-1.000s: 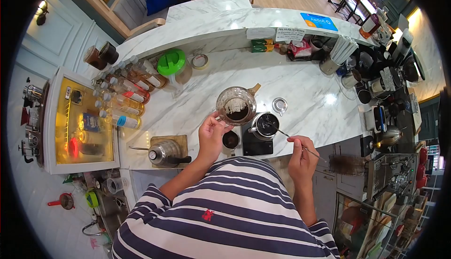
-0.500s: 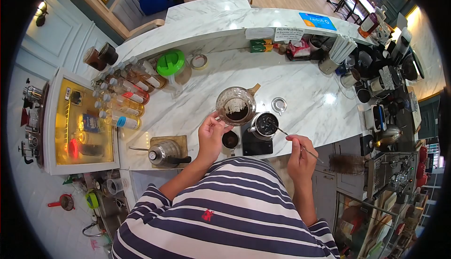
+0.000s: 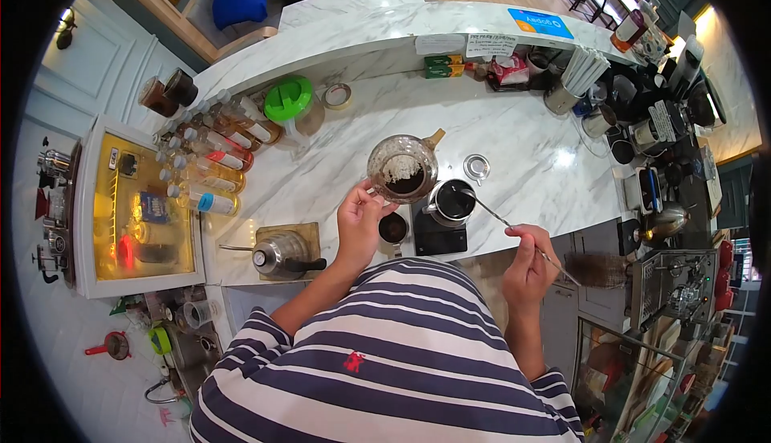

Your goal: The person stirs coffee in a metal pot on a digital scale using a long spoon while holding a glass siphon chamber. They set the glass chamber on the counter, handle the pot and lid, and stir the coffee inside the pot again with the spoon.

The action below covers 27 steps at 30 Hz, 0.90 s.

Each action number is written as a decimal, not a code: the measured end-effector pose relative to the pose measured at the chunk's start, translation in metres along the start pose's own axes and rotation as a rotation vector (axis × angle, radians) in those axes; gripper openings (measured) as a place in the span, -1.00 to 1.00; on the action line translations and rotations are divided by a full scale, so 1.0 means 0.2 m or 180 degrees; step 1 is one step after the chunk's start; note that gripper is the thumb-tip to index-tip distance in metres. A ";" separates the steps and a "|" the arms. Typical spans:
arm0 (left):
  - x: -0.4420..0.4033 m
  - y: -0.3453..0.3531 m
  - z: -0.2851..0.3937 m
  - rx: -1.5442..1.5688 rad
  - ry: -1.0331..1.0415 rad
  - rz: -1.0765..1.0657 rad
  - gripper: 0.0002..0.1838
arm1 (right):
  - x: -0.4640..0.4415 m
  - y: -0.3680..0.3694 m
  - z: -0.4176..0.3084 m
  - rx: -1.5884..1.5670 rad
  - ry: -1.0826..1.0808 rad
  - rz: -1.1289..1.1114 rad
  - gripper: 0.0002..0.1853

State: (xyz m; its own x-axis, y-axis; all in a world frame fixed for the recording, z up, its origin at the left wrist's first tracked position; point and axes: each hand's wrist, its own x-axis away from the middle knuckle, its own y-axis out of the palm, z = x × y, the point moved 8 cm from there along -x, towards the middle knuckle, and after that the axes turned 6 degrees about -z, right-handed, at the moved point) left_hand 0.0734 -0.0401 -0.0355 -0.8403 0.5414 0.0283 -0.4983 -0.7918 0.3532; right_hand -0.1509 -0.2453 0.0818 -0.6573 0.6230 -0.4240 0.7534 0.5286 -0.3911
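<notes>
My left hand (image 3: pixel 363 210) has its fingers closed on the lower edge of a round glass vessel (image 3: pixel 401 171), which has a wooden handle and dark and pale residue inside. My right hand (image 3: pixel 532 257) pinches a long thin metal spoon (image 3: pixel 502 220). The spoon's far end reaches the rim of a metal cup (image 3: pixel 450 204) of dark liquid. That cup stands on a black scale (image 3: pixel 440 239). Left of the scale is a small dark-filled cup (image 3: pixel 393 228), and a round metal lid (image 3: pixel 476 169) lies beyond the metal cup.
A steel kettle (image 3: pixel 281 253) stands on a wooden board at the left. Several bottles (image 3: pixel 217 158) and a green-lidded pitcher (image 3: pixel 289 102) line the back left. A straw holder (image 3: pixel 564 96) and tape roll (image 3: pixel 336 96) are farther back. An espresso machine (image 3: pixel 675 292) is at the right.
My right hand has moved slightly right, drawing the spoon from the middle of the metal cup to its rim. The view has shifted a little. My left hand keeps hold of the glass vessel.
</notes>
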 end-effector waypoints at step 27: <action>0.05 0.12 0.12 -0.0011 0.0378 -0.0684 -0.80 | 0.05 -0.12 -0.41 -0.0860 -0.1208 0.0471 -0.64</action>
State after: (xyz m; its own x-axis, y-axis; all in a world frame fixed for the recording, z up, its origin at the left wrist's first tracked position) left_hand 0.0590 -0.0472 -0.0050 -0.7340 0.6606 -0.1573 -0.6688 -0.6631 0.3361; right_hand -0.1734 -0.2052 0.1535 -0.4656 0.4753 -0.7465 0.7845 0.6121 -0.0995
